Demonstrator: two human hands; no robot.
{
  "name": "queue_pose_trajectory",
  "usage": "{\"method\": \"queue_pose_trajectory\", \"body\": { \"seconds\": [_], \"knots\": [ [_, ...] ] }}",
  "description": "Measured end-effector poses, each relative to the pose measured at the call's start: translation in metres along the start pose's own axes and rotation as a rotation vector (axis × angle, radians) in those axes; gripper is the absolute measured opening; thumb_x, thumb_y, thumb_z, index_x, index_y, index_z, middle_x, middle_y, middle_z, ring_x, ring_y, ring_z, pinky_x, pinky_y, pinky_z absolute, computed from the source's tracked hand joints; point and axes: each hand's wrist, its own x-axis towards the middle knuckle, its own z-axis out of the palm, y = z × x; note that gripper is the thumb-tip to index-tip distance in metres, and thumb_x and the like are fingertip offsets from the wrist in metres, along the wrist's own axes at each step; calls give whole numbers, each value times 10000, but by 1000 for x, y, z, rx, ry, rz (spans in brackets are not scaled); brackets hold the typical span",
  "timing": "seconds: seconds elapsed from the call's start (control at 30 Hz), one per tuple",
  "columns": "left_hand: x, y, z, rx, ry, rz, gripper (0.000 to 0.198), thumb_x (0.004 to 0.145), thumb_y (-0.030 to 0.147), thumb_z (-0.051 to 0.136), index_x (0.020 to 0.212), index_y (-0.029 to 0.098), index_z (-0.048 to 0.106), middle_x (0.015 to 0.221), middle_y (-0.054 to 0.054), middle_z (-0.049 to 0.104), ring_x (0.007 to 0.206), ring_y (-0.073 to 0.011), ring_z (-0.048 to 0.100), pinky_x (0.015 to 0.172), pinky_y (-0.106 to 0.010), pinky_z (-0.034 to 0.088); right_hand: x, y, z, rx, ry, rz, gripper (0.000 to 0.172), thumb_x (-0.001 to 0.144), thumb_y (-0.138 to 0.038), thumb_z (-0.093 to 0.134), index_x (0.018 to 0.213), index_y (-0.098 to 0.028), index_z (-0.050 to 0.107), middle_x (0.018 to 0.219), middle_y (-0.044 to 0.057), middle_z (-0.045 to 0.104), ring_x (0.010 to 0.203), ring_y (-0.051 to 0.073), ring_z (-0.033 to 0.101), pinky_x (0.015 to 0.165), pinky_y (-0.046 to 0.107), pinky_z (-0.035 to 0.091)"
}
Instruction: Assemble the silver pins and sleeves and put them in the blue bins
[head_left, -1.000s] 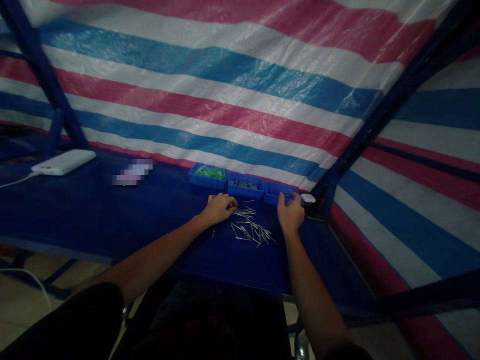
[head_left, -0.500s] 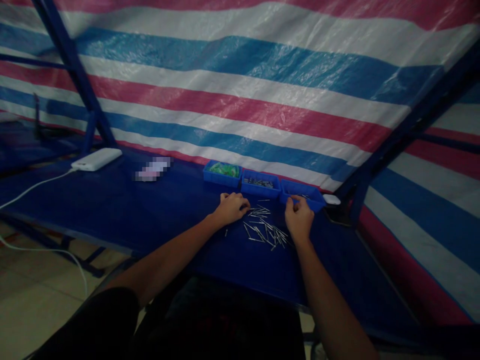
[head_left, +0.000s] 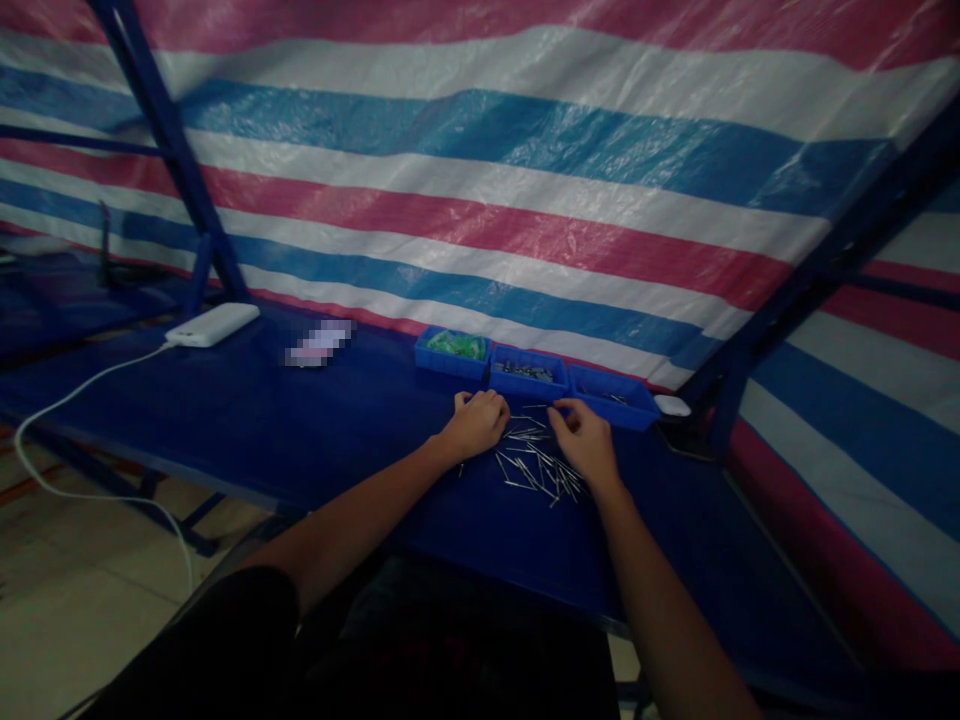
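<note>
"Left hand (head_left: 478,423) and right hand (head_left: 583,436)?"
"Apart, just right of frame centre; whether either grips anything, I can't tell."
"Metal pins (head_left: 553,472)?"
"Scattered between and below them. Pinch singly, mid-length, without dragging neighbours."

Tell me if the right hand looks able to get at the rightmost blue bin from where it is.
Probably yes: the right hand is just in front of the rightmost blue bin, whose top is open, and nothing visible stands between them.

Pins (head_left: 543,470) are silvery, trays (head_left: 527,386) blue, sheeting (head_left: 480,180) striped red, white and blue.
</note>
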Motion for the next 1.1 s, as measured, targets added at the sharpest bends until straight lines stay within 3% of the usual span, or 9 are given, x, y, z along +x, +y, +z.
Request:
{"method": "queue_pose_trajectory", "body": {
  "seconds": [0.07,0.13,0.37,0.57,0.87,1.1],
  "knots": [
    [1,-1,-3,-28,13,2,226,892,247,318,868,174,530,925,-45,577,884,-187,506,797,-382,298,-1,-2,3,20,-140,-80,287,763,-401,501,922,-194,619,515,-43,500,474,114,473,515,228,332],
    [2,-2,-6,-17,19,-5,279,910,264,278,849,169,534,920,-49,585,876,-186,508,767,-367,303,-1,-5,7,24,-188,-131,267,772,-375,494,941,-205,612,532,-43,512,487,113,482,514,223,334],
    [2,-4,-11,62,-32,20,345,922,294,264,800,171,562,883,-50,623,857,-188,525,746,-333,305,-5,-21,11,-42,-188,-268,207,814,-314,449,832,-196,618,632,2,590,562,122,521,555,224,354],
    [4,-8,-20,-9,-18,-10,408,924,319,246,719,165,563,777,-39,648,779,-177,566,710,-308,331,-8,-31,10,-101,-155,-342,190,841,-283,433,905,-222,602,724,7,632,593,124,540,582,226,357],
    [6,-12,-15,-173,34,105,326,912,282,320,731,171,568,747,-19,641,727,-144,557,697,-249,379,-6,-27,10,-57,-140,-300,218,855,-282,397,760,-191,571,671,12,610,568,117,522,552,213,328],
    [5,-12,-21,-275,117,210,190,866,288,443,869,176,597,739,-7,617,692,-137,522,675,-253,387,-5,-29,9,-15,-150,-254,314,879,-305,340,645,-186,512,597,7,569,548,110,513,546,211,312]
  ]
}}
